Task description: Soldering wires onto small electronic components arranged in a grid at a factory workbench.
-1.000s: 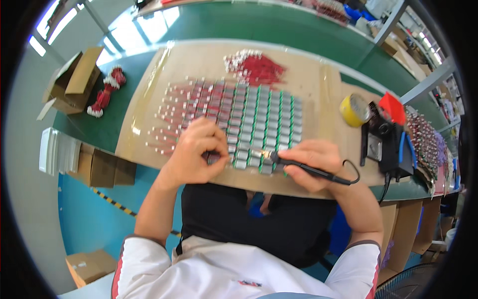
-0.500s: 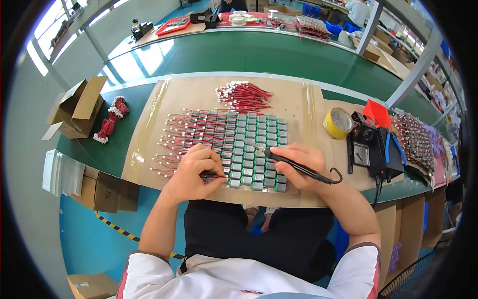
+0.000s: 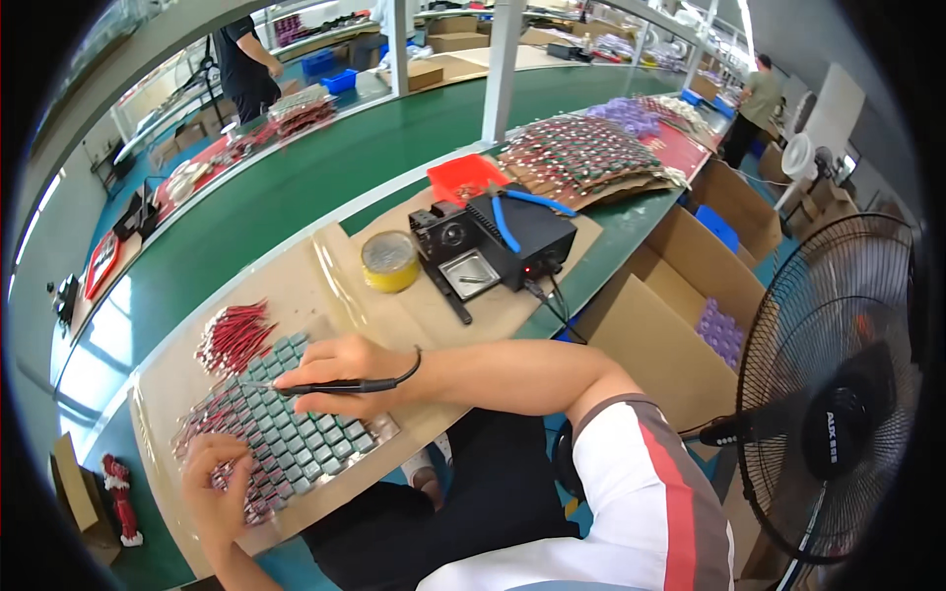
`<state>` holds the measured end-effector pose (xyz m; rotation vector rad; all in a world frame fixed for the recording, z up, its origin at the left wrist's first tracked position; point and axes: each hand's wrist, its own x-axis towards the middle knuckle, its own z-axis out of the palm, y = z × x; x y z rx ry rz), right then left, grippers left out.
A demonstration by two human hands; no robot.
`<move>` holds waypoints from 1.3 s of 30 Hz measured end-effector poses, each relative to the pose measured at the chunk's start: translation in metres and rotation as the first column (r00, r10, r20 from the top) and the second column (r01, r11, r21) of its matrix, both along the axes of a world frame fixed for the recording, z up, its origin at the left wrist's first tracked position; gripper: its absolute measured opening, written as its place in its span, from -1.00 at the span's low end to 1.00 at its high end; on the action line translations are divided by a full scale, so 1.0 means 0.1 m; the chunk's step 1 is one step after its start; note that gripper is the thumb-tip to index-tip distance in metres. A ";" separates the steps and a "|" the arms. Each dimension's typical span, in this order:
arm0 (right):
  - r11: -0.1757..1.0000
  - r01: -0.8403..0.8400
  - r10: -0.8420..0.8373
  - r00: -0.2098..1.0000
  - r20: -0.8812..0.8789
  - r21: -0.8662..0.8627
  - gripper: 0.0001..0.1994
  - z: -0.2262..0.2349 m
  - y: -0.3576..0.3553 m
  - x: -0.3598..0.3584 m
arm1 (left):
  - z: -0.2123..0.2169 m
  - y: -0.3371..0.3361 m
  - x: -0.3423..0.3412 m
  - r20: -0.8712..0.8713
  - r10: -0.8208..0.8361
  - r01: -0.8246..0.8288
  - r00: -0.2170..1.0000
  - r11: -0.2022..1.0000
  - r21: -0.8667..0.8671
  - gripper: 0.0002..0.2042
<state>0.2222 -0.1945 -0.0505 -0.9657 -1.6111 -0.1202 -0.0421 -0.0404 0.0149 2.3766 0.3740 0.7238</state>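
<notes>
Apparently it's about midway: on the cardboard sheet (image 3: 286, 295), the block grid (image 3: 307, 443) carries red leads (image 3: 205, 419) at its left, while its right-hand blocks look bare. Beyond it sits a loose lead pile (image 3: 236, 337), seemingly unused. The left hand (image 3: 215, 478) curls at the grid's left edge; whether it pinches anything, I can't tell. Over the grid, the right hand (image 3: 350, 364) grips a soldering iron (image 3: 360, 386), lengthwise across, tip leftward.
</notes>
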 end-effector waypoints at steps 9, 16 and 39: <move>0.997 0.074 -0.073 0.997 -0.038 0.028 -0.61 -0.02 0.05 0.07 | -0.23 1.43 0.93 -0.106 0.122 -0.090 0.987 0.959 0.269 -0.84; 0.996 0.068 -0.067 0.998 -0.005 0.060 -0.59 0.02 0.05 0.07 | -0.50 1.62 1.03 -0.229 0.223 -0.113 0.948 0.904 0.412 -0.87; 0.994 0.084 -0.086 0.996 0.019 0.069 -0.57 0.03 0.01 0.11 | -0.21 1.28 0.86 -0.119 0.323 -0.277 0.939 0.914 0.297 -0.91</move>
